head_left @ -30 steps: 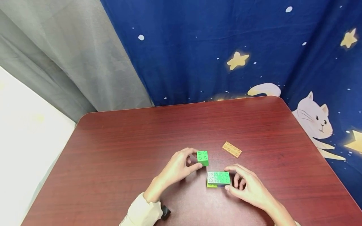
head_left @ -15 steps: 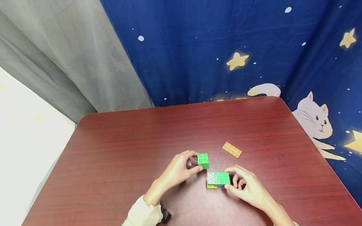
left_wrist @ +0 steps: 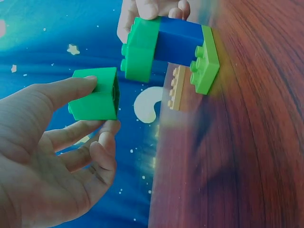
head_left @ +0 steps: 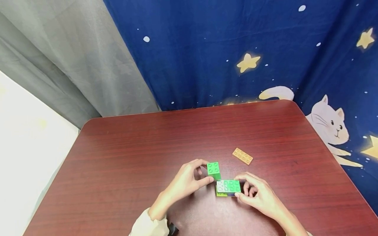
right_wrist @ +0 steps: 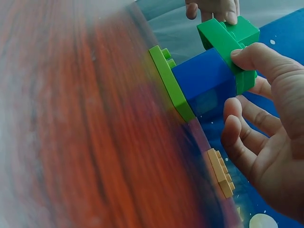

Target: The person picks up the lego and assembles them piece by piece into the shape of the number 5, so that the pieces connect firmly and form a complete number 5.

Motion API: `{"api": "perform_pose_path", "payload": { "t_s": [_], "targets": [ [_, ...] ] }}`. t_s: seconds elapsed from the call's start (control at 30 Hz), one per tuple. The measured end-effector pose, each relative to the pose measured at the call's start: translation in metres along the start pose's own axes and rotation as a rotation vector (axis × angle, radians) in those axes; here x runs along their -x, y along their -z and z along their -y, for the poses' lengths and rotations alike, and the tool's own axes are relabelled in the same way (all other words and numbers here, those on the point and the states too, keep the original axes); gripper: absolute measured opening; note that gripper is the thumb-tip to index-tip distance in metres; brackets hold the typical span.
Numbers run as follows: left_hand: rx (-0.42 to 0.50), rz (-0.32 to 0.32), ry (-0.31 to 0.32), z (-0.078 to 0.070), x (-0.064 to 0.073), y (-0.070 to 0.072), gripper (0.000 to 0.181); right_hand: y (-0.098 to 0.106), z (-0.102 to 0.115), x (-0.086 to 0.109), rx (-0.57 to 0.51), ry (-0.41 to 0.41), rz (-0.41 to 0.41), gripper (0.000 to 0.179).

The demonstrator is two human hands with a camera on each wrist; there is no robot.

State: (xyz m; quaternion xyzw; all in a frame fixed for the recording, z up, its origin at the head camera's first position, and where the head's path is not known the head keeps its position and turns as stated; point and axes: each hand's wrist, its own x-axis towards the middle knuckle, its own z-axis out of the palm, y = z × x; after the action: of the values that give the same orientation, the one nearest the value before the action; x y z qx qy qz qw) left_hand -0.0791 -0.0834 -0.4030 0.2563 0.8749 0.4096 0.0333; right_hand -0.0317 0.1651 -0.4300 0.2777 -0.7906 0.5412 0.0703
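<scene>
My left hand pinches a small green square building brick between thumb and fingers, studs up. In the left wrist view this square brick is apart from the stack. My right hand grips the right end of a long green brick, top piece of the stack. Beneath it sits a blue brick, on the right part of a lime-green plate. The long brick overhangs the plate's exposed studs on the left, leaving a gap below. The stack's base rests on the table.
A tan flat plate with studs lies on the dark red table, beyond the stack. Blue and grey curtains hang behind the table's far edge. A white surface stands at the left.
My left hand has brought the small green brick nearer to me and slightly right, closer to the long brick's left end. The right hand and the stack have stayed in place.
</scene>
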Motion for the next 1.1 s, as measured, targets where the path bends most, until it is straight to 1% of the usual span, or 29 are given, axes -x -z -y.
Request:
{"api": "perform_pose_path", "payload": {
  "t_s": [0.13, 0.4, 0.67, 0.93, 1.1],
  "targets": [
    [0.019, 0.001, 0.002, -0.004, 0.004, 0.000, 0.036, 0.000, 0.000, 0.000, -0.005, 0.005, -0.004, 0.042],
    [0.036, 0.013, -0.046, -0.010, 0.008, -0.004, 0.033, 0.000, 0.000, 0.000, -0.019, 0.005, -0.002, 0.042],
    [0.018, 0.022, -0.063, -0.013, 0.009, -0.007, 0.034, 0.001, 0.002, -0.001, 0.004, -0.078, 0.027, 0.041],
    [0.012, 0.033, -0.083, -0.012, 0.009, -0.010, 0.032, 0.001, -0.002, -0.001, -0.028, 0.002, 0.007, 0.041],
    [0.008, 0.035, -0.096, -0.012, 0.009, -0.011, 0.032, 0.001, -0.002, -0.001, -0.018, -0.010, 0.006, 0.041]
  ]
}}
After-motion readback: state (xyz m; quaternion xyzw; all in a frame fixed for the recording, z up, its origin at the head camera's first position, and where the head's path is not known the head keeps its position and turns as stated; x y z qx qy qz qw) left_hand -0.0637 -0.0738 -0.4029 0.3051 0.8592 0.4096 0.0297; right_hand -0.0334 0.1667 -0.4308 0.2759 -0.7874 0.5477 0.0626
